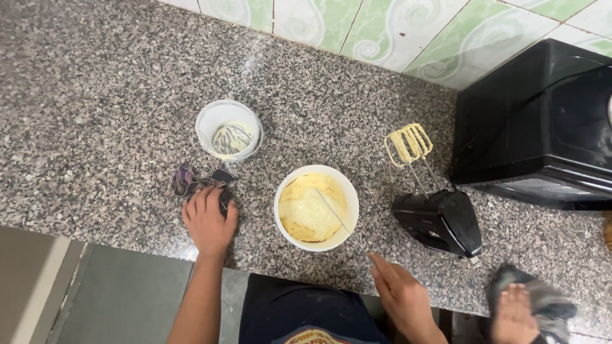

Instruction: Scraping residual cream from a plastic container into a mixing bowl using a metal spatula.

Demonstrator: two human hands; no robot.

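Observation:
A white bowl (317,207) of pale yellow batter stands near the front edge of the granite counter (115,114). A thin metal utensil (338,220) leans in the batter, its handle end held by my right hand (400,294) at the counter's edge. My left hand (208,220) presses flat on a crumpled dark patterned cloth (194,181) left of the bowl. Behind the cloth stands a clear plastic tub (229,130) smeared with batter.
A black hand mixer (440,220) rests on its end right of the bowl, batter-coated beaters (408,144) pointing away. A black appliance (542,121) fills the right rear. Green patterned tiles (382,25) line the wall. A foot in a sandal (523,306) shows below right.

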